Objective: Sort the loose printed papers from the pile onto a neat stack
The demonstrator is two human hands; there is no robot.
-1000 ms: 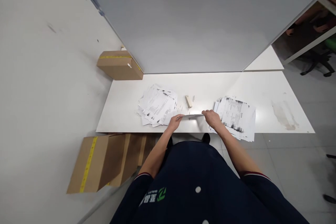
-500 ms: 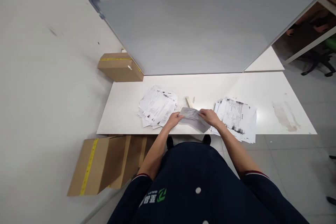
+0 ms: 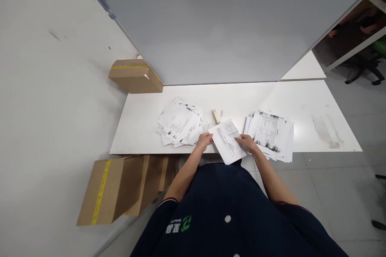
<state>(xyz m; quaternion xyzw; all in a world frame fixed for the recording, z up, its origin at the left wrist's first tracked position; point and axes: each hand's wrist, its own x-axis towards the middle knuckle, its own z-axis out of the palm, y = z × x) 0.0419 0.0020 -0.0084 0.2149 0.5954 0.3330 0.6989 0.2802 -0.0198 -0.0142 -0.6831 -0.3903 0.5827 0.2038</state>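
Observation:
A printed sheet of paper (image 3: 228,142) is held up in front of my body at the table's front edge, tilted, its print facing me. My left hand (image 3: 205,140) pinches its left edge. On the opposite side, my right hand (image 3: 246,143) grips the right edge, thumb on top of the print. Left of my hands lies a loose, fanned pile of printed papers (image 3: 182,122). Another stack of papers (image 3: 273,134) with dark smudged print sits to the right, partly over the front edge. Just beyond the held sheet is a small cream-coloured block (image 3: 216,116).
A whiteboard (image 3: 223,32) stands along the back of the white table (image 3: 304,128). One cardboard box (image 3: 135,76) rests at the table's back left corner. More cardboard boxes (image 3: 111,188) stand below, at the left by the wall. An office chair (image 3: 364,68) is at far right.
The sheet has turned from a folded, edge-on pose to lying open towards me, its printed face showing. Both hands have shifted slightly right and nearer my body.

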